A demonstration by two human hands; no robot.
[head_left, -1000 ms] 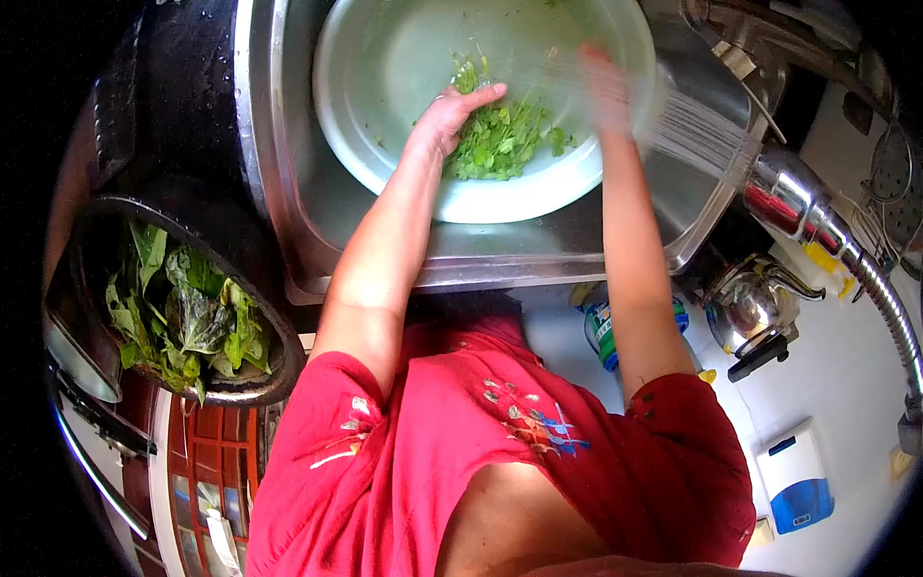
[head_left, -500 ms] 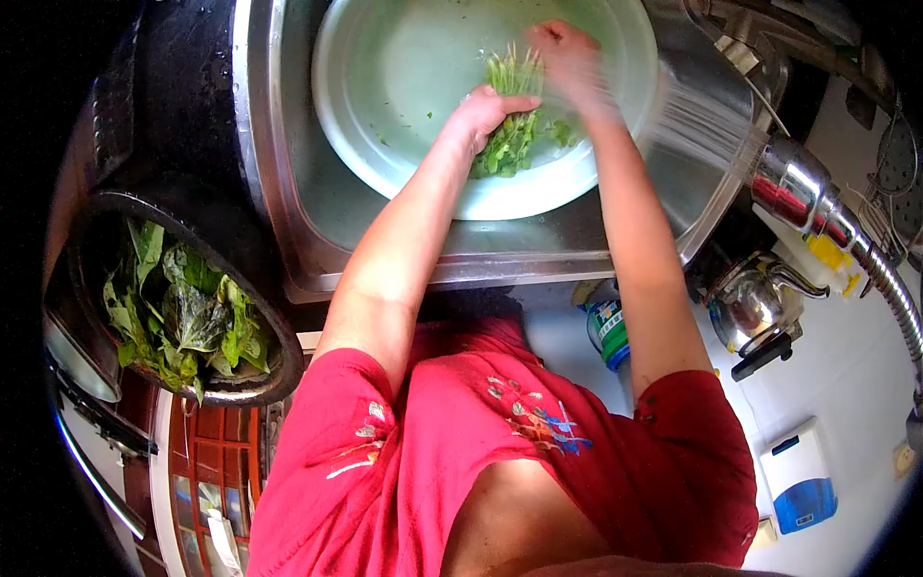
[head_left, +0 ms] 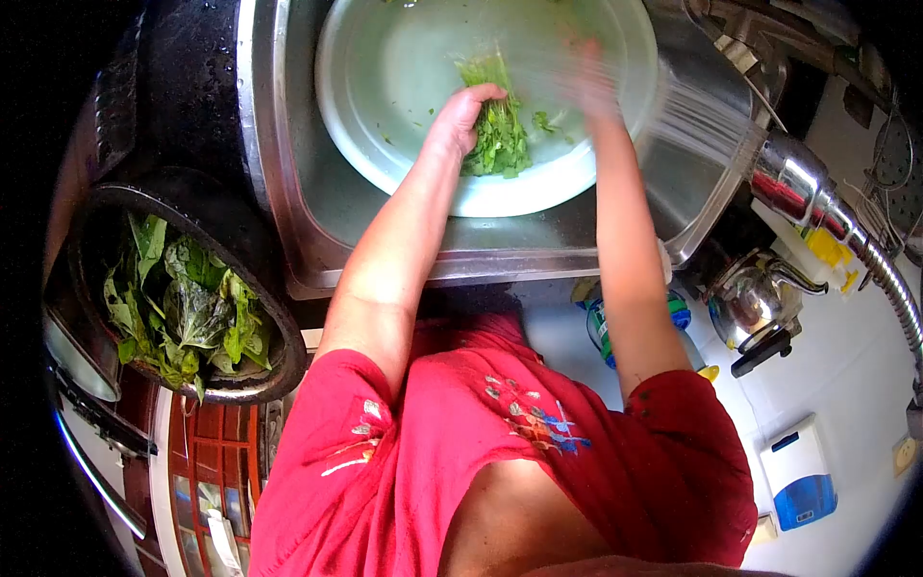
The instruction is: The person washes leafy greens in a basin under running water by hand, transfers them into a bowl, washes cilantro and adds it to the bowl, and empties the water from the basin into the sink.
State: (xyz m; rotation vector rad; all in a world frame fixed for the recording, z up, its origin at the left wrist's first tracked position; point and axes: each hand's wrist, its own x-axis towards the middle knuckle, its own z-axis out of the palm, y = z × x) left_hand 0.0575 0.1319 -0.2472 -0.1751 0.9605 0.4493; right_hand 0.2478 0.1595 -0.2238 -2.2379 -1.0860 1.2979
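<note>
A pale green basin [head_left: 519,199] stands in the metal sink, with water in it. My left hand [head_left: 463,117] is closed round a bunch of leafy green herbs [head_left: 502,139], its stems pointing to the far side and its leaves toward me. My right hand [head_left: 588,87] is over the right part of the basin, apart from the bunch, blurred by motion and spray, so its fingers cannot be made out. Water sprays leftward from a chrome shower head [head_left: 790,178] across my right hand. A loose green sprig [head_left: 544,122] floats between the bunch and my right wrist.
A dark pot [head_left: 279,370] of large green leaves [head_left: 197,308] stands left of the sink [head_left: 519,264]. On the right are a metal kettle [head_left: 755,300], the curved shower hose [head_left: 889,288] and a white and blue box [head_left: 800,473]. A green-labelled bottle [head_left: 598,332] is partly behind my right forearm.
My right hand moved in close to the stems, then back to the right. My left hand shifted right with the bunch and then slightly back left.
</note>
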